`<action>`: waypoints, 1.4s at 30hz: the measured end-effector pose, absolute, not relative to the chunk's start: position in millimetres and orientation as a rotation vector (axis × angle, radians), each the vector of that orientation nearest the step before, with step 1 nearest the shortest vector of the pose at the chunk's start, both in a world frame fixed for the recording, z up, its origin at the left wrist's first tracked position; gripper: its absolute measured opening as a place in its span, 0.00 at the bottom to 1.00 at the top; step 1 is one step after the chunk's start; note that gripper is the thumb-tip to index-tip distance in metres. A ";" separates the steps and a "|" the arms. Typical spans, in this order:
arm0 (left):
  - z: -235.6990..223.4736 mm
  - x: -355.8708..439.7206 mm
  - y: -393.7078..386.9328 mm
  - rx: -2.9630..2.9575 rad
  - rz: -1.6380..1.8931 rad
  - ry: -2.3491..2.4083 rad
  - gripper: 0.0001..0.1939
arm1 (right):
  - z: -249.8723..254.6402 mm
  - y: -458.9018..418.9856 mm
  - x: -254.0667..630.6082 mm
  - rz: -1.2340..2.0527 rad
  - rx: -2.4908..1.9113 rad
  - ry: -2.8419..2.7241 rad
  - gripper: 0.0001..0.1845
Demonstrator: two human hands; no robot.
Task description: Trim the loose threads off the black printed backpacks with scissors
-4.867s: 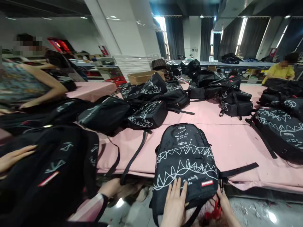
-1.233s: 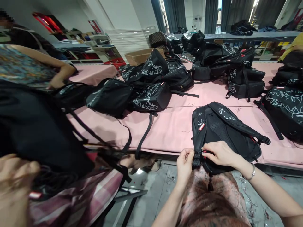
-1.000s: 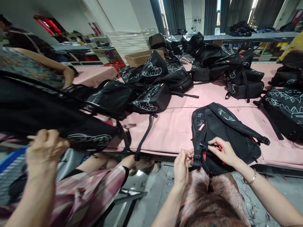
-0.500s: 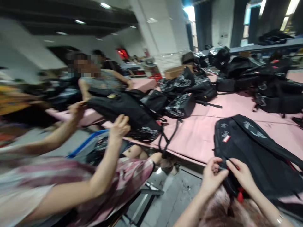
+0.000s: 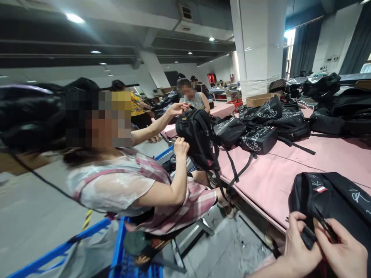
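Black fabric backpack with thin white scribbles [image 5: 336, 195] lies strap side up on the near edge of a pink-covered table [image 5: 261, 179], cut off by the right edge of the view. A small red-and-white label [image 5: 320, 189] sits on it. The left hand [image 5: 301, 241] has curled fingers pinching black webbing [image 5: 308, 236]; the right hand [image 5: 344, 245] pinches a slim dark object [image 5: 328, 228], too unclear to name. These 2 hands hide the bag's near corner. Farther along, boxy black backpacks with looping white lines [image 5: 257, 139] crowd together, flat straps trailing. Behind them stands an open brown cardboard box [image 5: 261, 100]. Leftward, a seated co-worker in a pink-and-white checked apron [image 5: 185, 212] holds up another soft black backpack [image 5: 191, 135]; ribbed blue plastic crates [image 5: 117, 247] stand below.
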State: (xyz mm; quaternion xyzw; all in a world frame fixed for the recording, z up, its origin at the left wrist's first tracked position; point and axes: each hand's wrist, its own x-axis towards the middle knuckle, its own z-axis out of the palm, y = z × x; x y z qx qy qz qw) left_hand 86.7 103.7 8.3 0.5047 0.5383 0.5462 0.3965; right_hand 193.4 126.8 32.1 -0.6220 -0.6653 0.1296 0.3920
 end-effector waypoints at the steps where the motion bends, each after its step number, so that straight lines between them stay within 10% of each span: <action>1: 5.9 87.1 102.5 1.268 1.394 1.377 0.28 | 32.3 126.6 193.8 0.285 -1.583 -1.708 0.17; 15: -0.4 54.4 112.4 0.554 1.293 1.069 0.25 | 28.3 152.6 186.7 0.854 -1.388 -1.622 0.12; 29: -5.8 49.3 108.3 0.102 1.088 0.826 0.08 | -16.5 115.6 218.4 0.178 -1.149 -1.981 0.08; 42: 2.1 55.9 108.5 0.088 1.045 0.884 0.11 | -13.9 120.0 217.9 0.238 -1.084 -2.011 0.06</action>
